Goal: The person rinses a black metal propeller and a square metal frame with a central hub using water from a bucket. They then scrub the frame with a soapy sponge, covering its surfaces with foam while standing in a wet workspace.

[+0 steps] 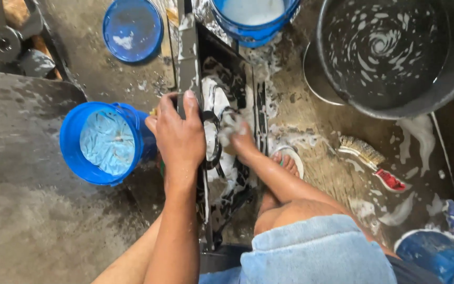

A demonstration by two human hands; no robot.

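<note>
Wet, sudsy concrete floor; big black tub of foamy water at 1 o'clock. Soapy black frame stands center. Left hand fingers curled over its left edge; right hand closed on sponge, partly foam-hidden. Blue bucket at 9, brush at 3

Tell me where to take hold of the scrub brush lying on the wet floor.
Take the scrub brush by its red handle end, coming from above on the lower right. It lies flat and apart from other things, bristle head toward the foot, so the handle is free for a grip.
</note>
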